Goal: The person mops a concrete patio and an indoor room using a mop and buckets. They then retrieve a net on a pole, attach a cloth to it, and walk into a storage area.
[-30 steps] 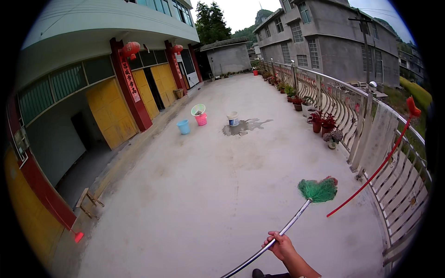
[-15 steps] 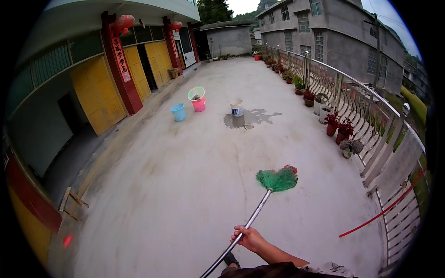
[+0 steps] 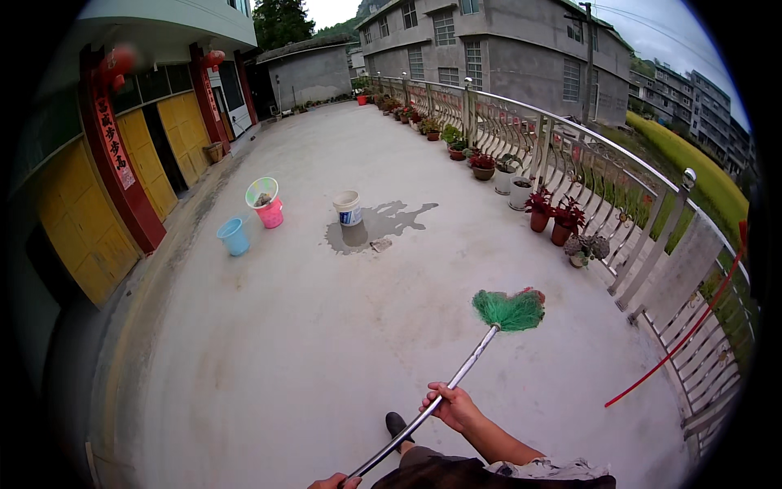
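Note:
A mop with a long metal pole and a green, stringy head slants across the lower middle of the head view. Its head rests fanned out on the grey concrete, with a reddish patch at the far edge. My right hand is closed around the middle of the pole. Down at the lower edge, my left hand grips the pole's near end, though most of that hand is cut off. A dark shoe of mine shows beside the pole.
Ahead on the left stand a blue bucket, a pink bucket with a pale green basin, and a white bucket beside a wet patch. Potted plants line the metal railing on the right; a red pole leans there.
The view has turned to the right, so the buckets sit farther left. My left hand has come into view at the pole's near end. The right hand keeps its grip.

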`<move>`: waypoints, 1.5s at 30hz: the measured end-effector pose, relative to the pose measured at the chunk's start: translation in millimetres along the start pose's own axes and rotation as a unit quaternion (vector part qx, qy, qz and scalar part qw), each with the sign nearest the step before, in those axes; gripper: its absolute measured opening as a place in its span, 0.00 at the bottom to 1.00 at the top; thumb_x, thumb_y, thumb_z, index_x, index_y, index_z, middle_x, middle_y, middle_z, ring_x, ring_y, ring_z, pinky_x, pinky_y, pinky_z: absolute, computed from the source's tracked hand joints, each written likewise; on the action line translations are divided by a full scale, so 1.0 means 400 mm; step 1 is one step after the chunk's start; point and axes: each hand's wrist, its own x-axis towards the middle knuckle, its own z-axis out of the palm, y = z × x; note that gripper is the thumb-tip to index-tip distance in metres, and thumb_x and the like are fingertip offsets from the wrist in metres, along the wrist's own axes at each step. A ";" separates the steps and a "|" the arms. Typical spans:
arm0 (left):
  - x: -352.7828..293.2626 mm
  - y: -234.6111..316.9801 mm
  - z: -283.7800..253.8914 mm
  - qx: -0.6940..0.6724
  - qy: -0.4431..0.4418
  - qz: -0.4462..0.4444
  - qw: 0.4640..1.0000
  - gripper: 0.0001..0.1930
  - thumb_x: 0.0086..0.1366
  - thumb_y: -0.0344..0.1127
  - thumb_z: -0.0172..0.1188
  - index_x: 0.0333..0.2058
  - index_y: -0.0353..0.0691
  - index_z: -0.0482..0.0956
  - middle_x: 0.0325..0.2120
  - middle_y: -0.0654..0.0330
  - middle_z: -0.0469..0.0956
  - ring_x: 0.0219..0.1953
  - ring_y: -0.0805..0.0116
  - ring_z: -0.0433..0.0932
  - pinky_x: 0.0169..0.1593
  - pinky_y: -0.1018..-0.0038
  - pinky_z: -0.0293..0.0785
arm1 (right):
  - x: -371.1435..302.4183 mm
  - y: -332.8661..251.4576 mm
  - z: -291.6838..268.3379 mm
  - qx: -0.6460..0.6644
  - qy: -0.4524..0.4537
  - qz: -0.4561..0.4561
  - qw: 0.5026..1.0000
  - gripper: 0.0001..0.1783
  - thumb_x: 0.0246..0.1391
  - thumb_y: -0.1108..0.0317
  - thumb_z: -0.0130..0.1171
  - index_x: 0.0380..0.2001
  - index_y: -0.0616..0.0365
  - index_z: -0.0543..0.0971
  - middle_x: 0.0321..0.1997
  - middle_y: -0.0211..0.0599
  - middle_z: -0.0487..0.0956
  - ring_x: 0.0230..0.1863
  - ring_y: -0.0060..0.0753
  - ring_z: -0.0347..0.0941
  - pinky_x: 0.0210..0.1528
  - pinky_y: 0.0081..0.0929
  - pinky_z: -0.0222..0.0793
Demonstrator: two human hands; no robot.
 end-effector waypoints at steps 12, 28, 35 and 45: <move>0.527 -0.153 -0.417 0.002 0.100 -0.099 0.990 0.18 0.56 0.51 0.56 0.25 0.39 0.77 0.14 0.51 0.72 0.18 0.55 0.71 0.25 0.66 0.67 | 0.807 0.101 0.429 -0.024 -0.066 0.154 0.986 0.11 0.60 0.67 0.39 0.40 0.65 0.63 0.29 0.40 0.70 0.36 0.43 0.71 0.45 0.46 0.70; 1.455 -0.412 -0.875 -0.167 -0.008 -0.064 0.984 0.16 0.58 0.46 0.55 0.26 0.37 0.76 0.13 0.59 0.71 0.17 0.68 0.70 0.23 0.71 0.66 | 1.705 0.060 0.946 -0.127 -0.099 0.046 0.986 0.14 0.60 0.64 0.42 0.43 0.64 0.64 0.29 0.38 0.71 0.35 0.40 0.71 0.44 0.44 0.70; 1.917 -0.482 -0.965 -0.018 0.026 -0.028 0.999 0.19 0.58 0.52 0.52 0.25 0.40 0.76 0.17 0.51 0.74 0.21 0.53 0.73 0.26 0.65 0.67 | 2.097 -0.016 0.984 -0.065 -0.033 0.006 0.997 0.13 0.59 0.68 0.40 0.42 0.66 0.62 0.28 0.40 0.70 0.32 0.40 0.69 0.40 0.45 0.70; 2.472 -0.488 -1.259 -0.033 0.064 -0.119 0.990 0.20 0.58 0.51 0.53 0.23 0.38 0.75 0.14 0.53 0.72 0.17 0.59 0.71 0.24 0.68 0.67 | 2.807 -0.050 1.253 -0.100 -0.081 0.108 0.986 0.14 0.60 0.63 0.41 0.42 0.64 0.63 0.29 0.38 0.70 0.34 0.39 0.72 0.44 0.43 0.72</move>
